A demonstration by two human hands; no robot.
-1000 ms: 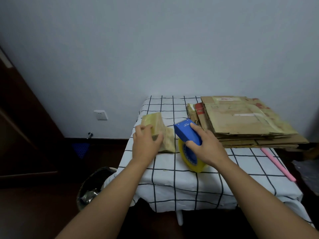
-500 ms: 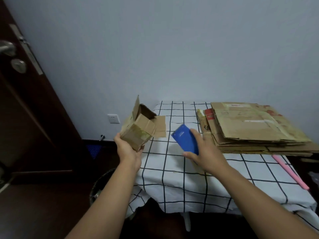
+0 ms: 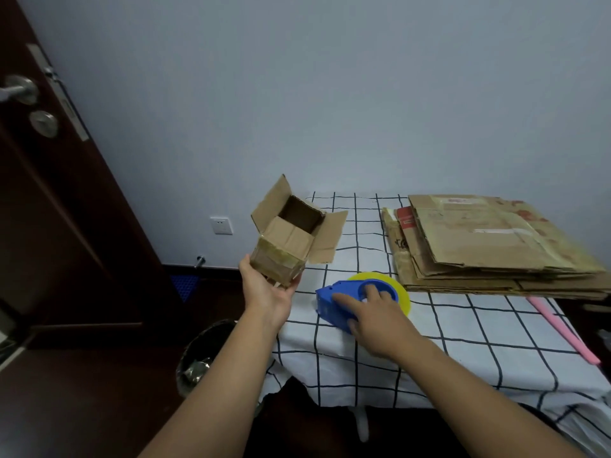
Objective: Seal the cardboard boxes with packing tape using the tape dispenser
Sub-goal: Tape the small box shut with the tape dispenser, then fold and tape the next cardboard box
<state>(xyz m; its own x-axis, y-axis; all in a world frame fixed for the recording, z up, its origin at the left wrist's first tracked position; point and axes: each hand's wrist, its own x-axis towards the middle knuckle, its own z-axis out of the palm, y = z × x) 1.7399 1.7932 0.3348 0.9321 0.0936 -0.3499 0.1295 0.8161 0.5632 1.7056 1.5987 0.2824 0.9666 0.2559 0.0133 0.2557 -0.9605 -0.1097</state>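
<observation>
My left hand (image 3: 267,295) holds a small cardboard box (image 3: 287,239) from below, lifted off the table's left edge. The box is tilted, its top flaps stand open, and yellowed tape runs round its lower part. The blue tape dispenser (image 3: 327,307) with a yellow tape roll (image 3: 401,292) lies flat on the checked tablecloth (image 3: 463,355). My right hand (image 3: 380,322) grips the dispenser from above, fingers over its blue body and hub, thumb at its near side.
A stack of flattened cardboard boxes (image 3: 489,246) fills the table's back right. A pink stick (image 3: 562,332) lies along the right edge. A waste bin (image 3: 198,358) stands on the floor left of the table, beside a dark door (image 3: 49,209).
My left hand lifted the box off the table and turned its open top upward. My right hand brought the dispenser down from upright in the air to flat on the cloth.
</observation>
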